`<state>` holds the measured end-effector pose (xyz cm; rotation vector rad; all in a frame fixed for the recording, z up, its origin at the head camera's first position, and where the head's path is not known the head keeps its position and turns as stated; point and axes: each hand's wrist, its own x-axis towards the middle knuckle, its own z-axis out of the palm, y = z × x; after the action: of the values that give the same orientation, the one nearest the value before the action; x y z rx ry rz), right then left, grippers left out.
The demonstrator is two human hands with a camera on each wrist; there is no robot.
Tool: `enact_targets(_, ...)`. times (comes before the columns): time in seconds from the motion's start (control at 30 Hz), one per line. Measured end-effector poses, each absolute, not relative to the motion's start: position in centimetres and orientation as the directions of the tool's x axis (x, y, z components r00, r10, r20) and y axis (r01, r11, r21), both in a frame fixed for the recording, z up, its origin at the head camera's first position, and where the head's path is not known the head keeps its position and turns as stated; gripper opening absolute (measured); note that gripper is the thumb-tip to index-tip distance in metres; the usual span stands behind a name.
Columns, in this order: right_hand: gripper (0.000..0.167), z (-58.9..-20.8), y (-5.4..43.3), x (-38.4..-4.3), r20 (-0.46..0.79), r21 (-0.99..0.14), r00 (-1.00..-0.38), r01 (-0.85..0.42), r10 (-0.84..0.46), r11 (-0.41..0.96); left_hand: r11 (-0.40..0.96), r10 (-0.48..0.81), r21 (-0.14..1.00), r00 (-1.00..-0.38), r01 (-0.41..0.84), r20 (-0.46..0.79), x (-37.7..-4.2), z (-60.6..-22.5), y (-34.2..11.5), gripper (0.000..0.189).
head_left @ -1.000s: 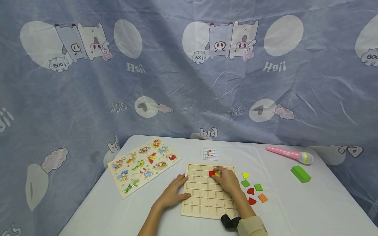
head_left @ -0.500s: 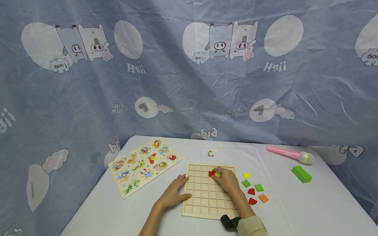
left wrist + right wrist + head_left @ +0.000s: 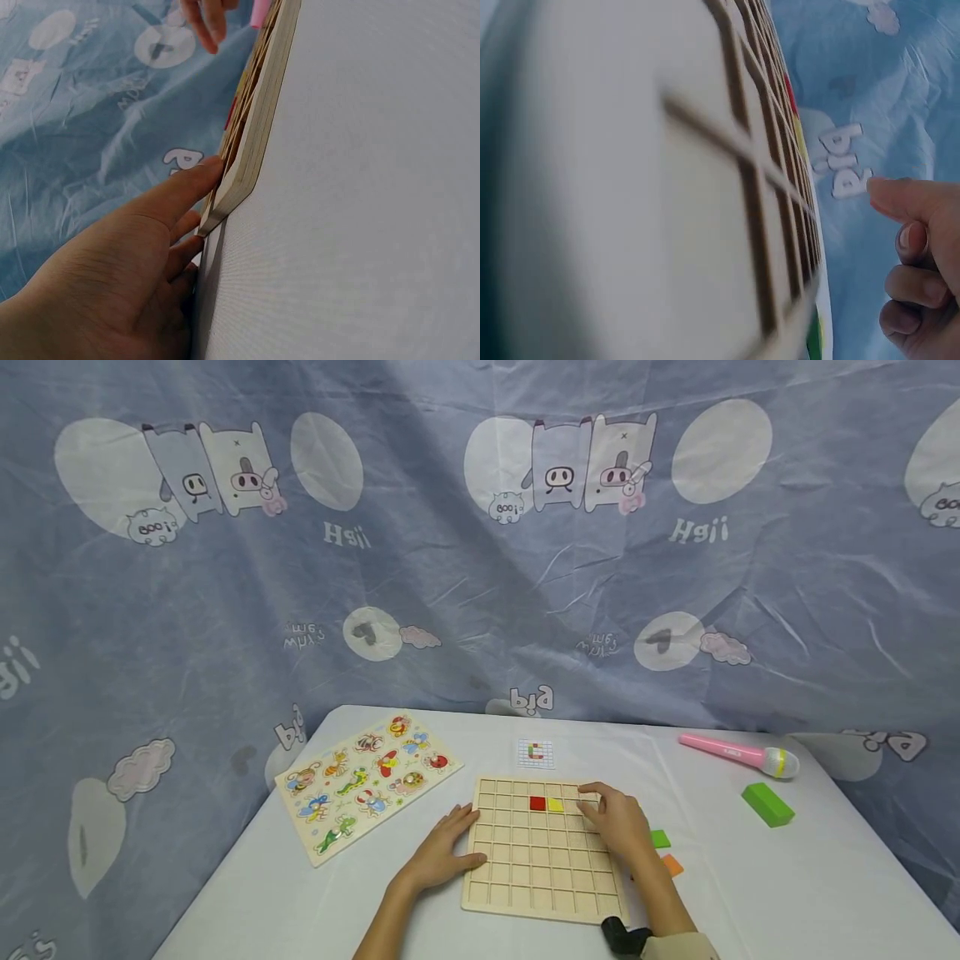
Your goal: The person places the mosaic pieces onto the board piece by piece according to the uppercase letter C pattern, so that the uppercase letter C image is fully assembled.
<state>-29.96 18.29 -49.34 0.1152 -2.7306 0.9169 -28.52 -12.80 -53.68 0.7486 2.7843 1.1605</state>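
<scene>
A square wooden grid board [image 3: 517, 868] lies on the table. Side by side in its upper rows sit a red square tile [image 3: 537, 803] and a yellow square tile [image 3: 555, 805]. My left hand [image 3: 437, 853] rests against the board's left edge; in the left wrist view its thumb touches the rim [image 3: 251, 154]. Over the board's upper right side is my right hand [image 3: 621, 822], fingers loosely bent and holding nothing. Beneath its forearm, a green tile [image 3: 660, 838] and an orange tile [image 3: 672, 865] show partly; other loose pieces are hidden there.
A small pattern card [image 3: 536, 754] lies behind the board. An insect picture puzzle [image 3: 367, 785] is at the left. At the right are a pink toy microphone [image 3: 738, 755] and a green block [image 3: 768, 804]. A patterned curtain [image 3: 480, 568] hangs behind the table.
My right hand has let go of the yellow tile and moved right, uncovering it beside the red tile. Its forearm now covers several loose pieces. My left hand stays put.
</scene>
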Motion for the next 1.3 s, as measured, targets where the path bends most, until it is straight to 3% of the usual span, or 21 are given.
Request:
enact_targets(0.23, 0.032, -49.1, 23.1, -29.9, 0.247, -0.490, -0.968, -0.087, 0.043, 0.867, 0.599, 0.448, 0.683, -0.882, 0.419, 0.148, -28.4, -53.5, -12.8, 0.076)
enact_targets(0.4, 0.033, -49.0, 25.1, -30.5, 0.182, -0.464, -0.983, -0.102, -0.017, 0.880, 0.593, 0.449, 0.686, -0.880, 0.421, 0.151, -28.4, -53.3, -12.9, 0.076)
enact_targets(0.63, 0.037, -49.5, 25.8, -31.5, 0.097, -0.471, -0.990, -0.134, -0.100, 0.872, 0.593, 0.451, 0.679, -0.877, 0.433, 0.165, -28.5, -53.7, -12.9, 0.076)
enact_targets(0.8, 0.030, -49.6, 25.8, -31.9, 0.088, -0.478, -0.986, -0.166, -0.141, 0.863, 0.593, 0.455, 0.669, -0.872, 0.447, 0.180, -28.4, -53.7, -12.9, 0.076)
enact_targets(1.0, 0.021, -49.5, 25.8, -32.1, 0.064, -0.491, -0.986, -0.164, -0.153, 0.856, 0.605, 0.448, 0.670, -0.880, 0.431, 0.162, -28.3, -53.6, -12.9, 0.077)
enact_targets(1.3, 0.023, -49.3, 26.8, -31.8, 0.040, -0.511, -0.983, -0.172, -0.177, 0.842, 0.606, 0.438, 0.680, -0.887, 0.413, 0.148, -28.3, -53.7, -12.9, 0.077)
